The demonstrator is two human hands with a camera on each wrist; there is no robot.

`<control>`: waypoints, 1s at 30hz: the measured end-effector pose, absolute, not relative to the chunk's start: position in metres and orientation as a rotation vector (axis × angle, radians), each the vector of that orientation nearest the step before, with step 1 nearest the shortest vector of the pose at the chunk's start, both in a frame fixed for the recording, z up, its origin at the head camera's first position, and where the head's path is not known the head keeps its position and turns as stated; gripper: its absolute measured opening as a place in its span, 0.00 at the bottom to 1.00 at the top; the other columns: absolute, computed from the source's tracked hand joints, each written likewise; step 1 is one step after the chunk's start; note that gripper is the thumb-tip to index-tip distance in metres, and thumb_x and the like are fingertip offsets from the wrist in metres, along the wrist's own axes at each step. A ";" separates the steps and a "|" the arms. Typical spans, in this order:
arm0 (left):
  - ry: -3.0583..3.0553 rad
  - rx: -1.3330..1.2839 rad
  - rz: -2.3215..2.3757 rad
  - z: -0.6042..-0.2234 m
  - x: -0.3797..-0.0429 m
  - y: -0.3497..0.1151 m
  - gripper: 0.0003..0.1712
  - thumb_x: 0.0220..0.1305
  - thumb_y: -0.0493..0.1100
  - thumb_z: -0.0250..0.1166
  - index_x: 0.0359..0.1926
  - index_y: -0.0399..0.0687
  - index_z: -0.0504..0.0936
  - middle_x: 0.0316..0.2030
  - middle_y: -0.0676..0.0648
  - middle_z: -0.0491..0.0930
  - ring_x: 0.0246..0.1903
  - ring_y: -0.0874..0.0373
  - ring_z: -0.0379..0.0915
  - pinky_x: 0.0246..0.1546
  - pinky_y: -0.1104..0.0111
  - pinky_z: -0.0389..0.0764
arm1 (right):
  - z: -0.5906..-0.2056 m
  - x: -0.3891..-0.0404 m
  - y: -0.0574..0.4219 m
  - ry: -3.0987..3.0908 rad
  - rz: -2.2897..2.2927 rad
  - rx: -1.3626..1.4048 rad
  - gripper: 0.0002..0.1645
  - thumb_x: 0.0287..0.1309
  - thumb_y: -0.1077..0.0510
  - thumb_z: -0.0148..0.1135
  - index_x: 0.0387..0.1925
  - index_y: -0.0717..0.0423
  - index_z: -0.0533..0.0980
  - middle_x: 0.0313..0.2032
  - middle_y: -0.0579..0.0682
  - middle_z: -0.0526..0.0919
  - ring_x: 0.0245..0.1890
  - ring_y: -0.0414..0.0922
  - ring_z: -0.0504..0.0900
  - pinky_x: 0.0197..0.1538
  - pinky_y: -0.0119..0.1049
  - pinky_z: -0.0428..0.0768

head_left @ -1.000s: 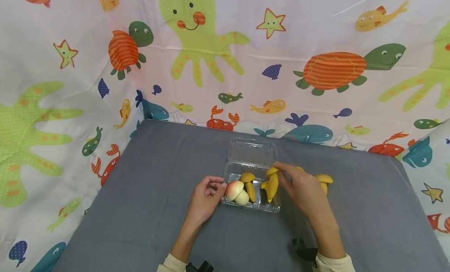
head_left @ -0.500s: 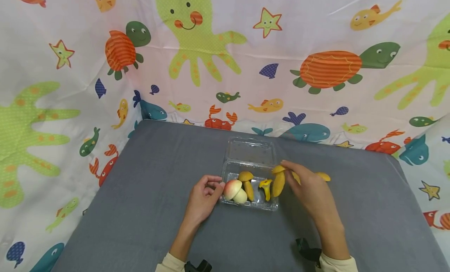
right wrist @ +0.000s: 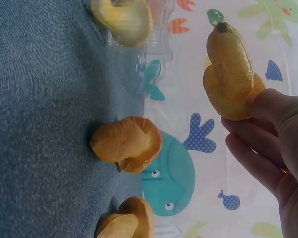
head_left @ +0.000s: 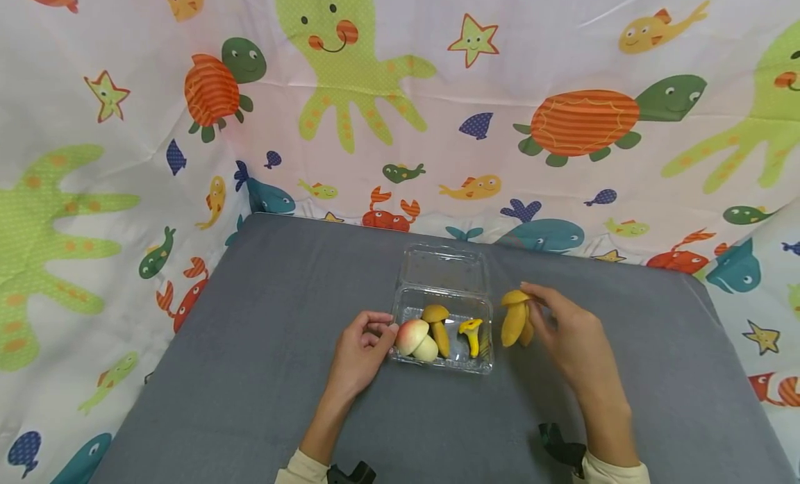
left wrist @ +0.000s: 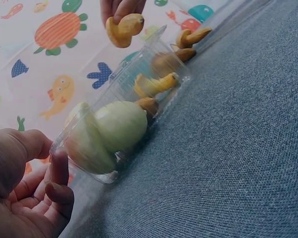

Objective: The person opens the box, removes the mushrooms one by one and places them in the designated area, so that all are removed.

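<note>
My left hand (head_left: pixel 359 352) pinches the left edge of a clear hinged plastic box (left wrist: pixel 97 173) between thumb and finger. Inside lie a plump pale toy mushroom with a reddish cap (head_left: pixel 412 338), a brown-yellow mushroom (head_left: pixel 439 328) and a small bright yellow chanterelle (head_left: pixel 471 337). Just right of the box, my right hand (head_left: pixel 578 341) holds up a tan-yellow mushroom (head_left: pixel 514 324) by its cap, stem hanging down. In the right wrist view thumb and fingers pinch that mushroom (right wrist: pixel 231 64) well above the cloth.
The box's transparent lid (head_left: pixel 444 270) is folded back toward the wall. Two more tan mushrooms, one nearer (right wrist: pixel 126 141) and one at the edge (right wrist: pixel 129 220), lie on the grey cloth, mostly hidden by the right hand in the head view. A sea-animal curtain (head_left: pixel 400 109) encloses the table.
My right hand has moved right with the mushroom, from over the box's right part to beside it. The chanterelle now shows fully. My left hand keeps its hold on the box.
</note>
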State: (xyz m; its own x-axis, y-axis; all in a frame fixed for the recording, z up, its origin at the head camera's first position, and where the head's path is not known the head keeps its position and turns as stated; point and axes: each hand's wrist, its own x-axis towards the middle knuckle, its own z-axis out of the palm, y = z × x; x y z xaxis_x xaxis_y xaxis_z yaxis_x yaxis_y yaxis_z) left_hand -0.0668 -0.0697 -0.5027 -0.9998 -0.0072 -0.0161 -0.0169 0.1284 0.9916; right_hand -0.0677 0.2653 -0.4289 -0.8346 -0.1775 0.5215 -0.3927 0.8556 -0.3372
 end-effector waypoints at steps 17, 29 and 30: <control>2.337 -0.029 2.086 -0.500 -0.066 -0.070 0.12 0.70 0.40 0.73 0.51 0.41 0.86 0.36 0.45 0.85 0.25 0.48 0.82 0.26 0.73 0.78 | -0.427 -0.064 0.291 -2.538 0.619 0.301 0.26 0.62 0.69 0.72 0.61 0.56 0.82 0.50 0.57 0.90 0.43 0.55 0.90 0.50 0.08 0.64; 2.325 -0.028 2.097 -0.500 -0.066 -0.070 0.11 0.70 0.38 0.72 0.51 0.41 0.86 0.36 0.44 0.85 0.25 0.48 0.82 0.26 0.73 0.78 | -0.428 -0.063 0.302 -2.527 0.605 0.267 0.26 0.62 0.70 0.72 0.62 0.57 0.81 0.52 0.57 0.90 0.47 0.57 0.90 0.52 0.07 0.61; 2.326 -0.026 2.096 -0.501 -0.066 -0.070 0.11 0.70 0.38 0.72 0.51 0.40 0.86 0.36 0.44 0.85 0.25 0.47 0.82 0.26 0.73 0.78 | -0.427 -0.063 0.303 -2.522 0.602 0.265 0.26 0.62 0.70 0.72 0.61 0.58 0.81 0.51 0.57 0.90 0.47 0.58 0.90 0.52 0.07 0.60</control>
State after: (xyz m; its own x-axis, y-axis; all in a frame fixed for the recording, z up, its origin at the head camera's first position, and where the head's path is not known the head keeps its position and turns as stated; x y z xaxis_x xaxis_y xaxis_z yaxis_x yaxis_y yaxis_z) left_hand -0.0663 -0.0701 -0.5005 -0.9998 -0.0051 -0.0191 -0.0195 0.1037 0.9944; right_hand -0.0629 0.3031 -0.4272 -0.8412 -0.0652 0.5368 -0.3006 0.8815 -0.3640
